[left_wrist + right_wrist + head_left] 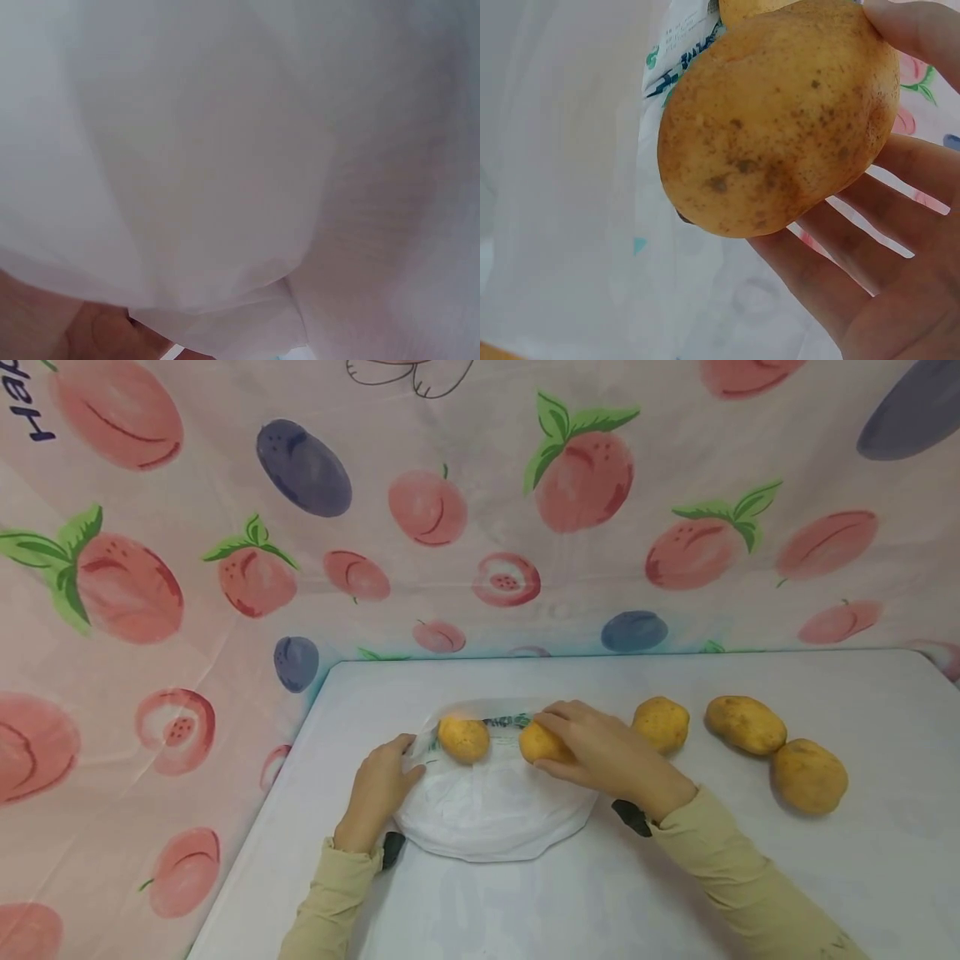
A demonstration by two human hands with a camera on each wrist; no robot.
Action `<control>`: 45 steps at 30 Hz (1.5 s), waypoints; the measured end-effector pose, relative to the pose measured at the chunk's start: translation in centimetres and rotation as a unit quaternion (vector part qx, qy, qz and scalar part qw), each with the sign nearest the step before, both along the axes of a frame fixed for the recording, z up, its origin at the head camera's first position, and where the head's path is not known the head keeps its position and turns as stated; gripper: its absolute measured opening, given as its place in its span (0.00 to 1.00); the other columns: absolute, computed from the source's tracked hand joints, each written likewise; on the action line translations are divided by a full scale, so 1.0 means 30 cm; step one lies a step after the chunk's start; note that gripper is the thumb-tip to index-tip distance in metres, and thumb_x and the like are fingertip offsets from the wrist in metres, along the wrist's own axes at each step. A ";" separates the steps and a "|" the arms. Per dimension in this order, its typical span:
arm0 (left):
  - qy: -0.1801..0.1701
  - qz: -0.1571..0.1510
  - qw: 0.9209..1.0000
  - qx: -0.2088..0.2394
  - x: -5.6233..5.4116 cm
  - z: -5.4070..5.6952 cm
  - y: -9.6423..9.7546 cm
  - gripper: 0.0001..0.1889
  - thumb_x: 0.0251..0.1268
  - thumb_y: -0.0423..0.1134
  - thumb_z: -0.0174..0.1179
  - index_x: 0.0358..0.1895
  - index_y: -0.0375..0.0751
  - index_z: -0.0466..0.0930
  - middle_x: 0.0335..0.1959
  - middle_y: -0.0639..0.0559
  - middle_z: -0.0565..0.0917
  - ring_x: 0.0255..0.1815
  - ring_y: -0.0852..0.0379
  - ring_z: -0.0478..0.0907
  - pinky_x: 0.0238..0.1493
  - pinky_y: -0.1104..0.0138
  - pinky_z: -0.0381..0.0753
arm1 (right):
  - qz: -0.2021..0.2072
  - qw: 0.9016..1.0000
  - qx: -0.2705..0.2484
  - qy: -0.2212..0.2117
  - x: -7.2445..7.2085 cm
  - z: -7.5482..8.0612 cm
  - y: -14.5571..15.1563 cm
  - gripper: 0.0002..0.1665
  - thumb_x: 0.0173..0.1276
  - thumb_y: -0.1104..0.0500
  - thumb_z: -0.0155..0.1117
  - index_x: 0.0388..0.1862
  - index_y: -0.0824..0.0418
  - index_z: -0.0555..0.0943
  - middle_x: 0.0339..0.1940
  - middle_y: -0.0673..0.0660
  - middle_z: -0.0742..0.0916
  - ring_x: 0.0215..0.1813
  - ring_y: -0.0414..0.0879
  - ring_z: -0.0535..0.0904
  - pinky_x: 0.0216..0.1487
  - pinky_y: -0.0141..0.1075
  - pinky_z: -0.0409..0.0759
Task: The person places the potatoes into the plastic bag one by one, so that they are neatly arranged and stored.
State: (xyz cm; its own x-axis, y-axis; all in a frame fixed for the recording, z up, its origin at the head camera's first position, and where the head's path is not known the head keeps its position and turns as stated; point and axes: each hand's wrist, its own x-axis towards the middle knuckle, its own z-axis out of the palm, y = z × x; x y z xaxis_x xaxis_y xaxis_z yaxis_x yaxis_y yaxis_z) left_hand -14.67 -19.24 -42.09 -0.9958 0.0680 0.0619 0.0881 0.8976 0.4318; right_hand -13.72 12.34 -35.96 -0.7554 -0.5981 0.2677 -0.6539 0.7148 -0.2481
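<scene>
A white plastic bag [495,814] with green print lies on the table, its mouth spread. At its left rim my left hand [378,789] holds the bag's edge between thumb and fingers. White plastic fills most of the left wrist view, and part of the left hand [82,330] shows at the bottom left. Over the bag's right side, my right hand [600,756] grips a yellow potato [780,120], thumb on one side and fingers spread on the other. Another potato [463,740] sits at the bag's mouth, to the left of the held one.
To the right of the bag, a potato [662,725] lies just beyond the right hand. Farther right are an oblong potato [746,725] and a rounder potato [810,777], side by side. A fruit-print cloth [480,468] hangs behind the white table [885,877].
</scene>
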 end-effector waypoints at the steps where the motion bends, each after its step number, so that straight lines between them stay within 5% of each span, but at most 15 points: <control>1: 0.000 0.000 1.000 -0.001 0.000 0.001 0.000 0.25 0.61 0.36 0.69 0.61 0.32 0.77 0.55 0.36 0.83 0.57 0.37 0.80 0.56 0.46 0.79 | 0.001 1.000 0.000 -0.001 -0.001 -0.002 -0.005 0.33 0.64 0.45 0.72 0.59 0.66 0.80 0.55 0.61 0.84 0.55 0.54 0.81 0.54 0.47 0.83; 24: -0.010 0.005 1.000 0.005 0.003 0.012 -0.001 0.25 0.62 0.36 0.68 0.62 0.33 0.77 0.56 0.36 0.83 0.58 0.37 0.79 0.57 0.47 0.79 | -0.009 1.000 0.017 -0.021 -0.062 -0.059 -0.113 0.29 0.67 0.46 0.68 0.56 0.67 0.81 0.51 0.62 0.85 0.50 0.54 0.82 0.50 0.46 0.83; 38: -0.001 0.000 1.000 0.000 -0.001 0.002 -0.001 0.25 0.61 0.36 0.69 0.61 0.32 0.77 0.55 0.36 0.83 0.57 0.37 0.80 0.57 0.47 0.79 | -0.044 0.999 -0.006 -0.015 -0.095 -0.091 -0.154 0.26 0.67 0.47 0.68 0.50 0.68 0.81 0.41 0.61 0.85 0.39 0.51 0.80 0.42 0.45 0.80; 45: -0.007 0.003 1.000 0.007 -0.001 0.007 0.001 0.25 0.62 0.36 0.68 0.62 0.33 0.77 0.56 0.37 0.83 0.58 0.38 0.79 0.58 0.47 0.79 | -0.072 0.997 -0.022 -0.017 -0.105 -0.097 -0.180 0.28 0.69 0.46 0.66 0.50 0.71 0.81 0.41 0.63 0.85 0.42 0.55 0.82 0.46 0.47 0.82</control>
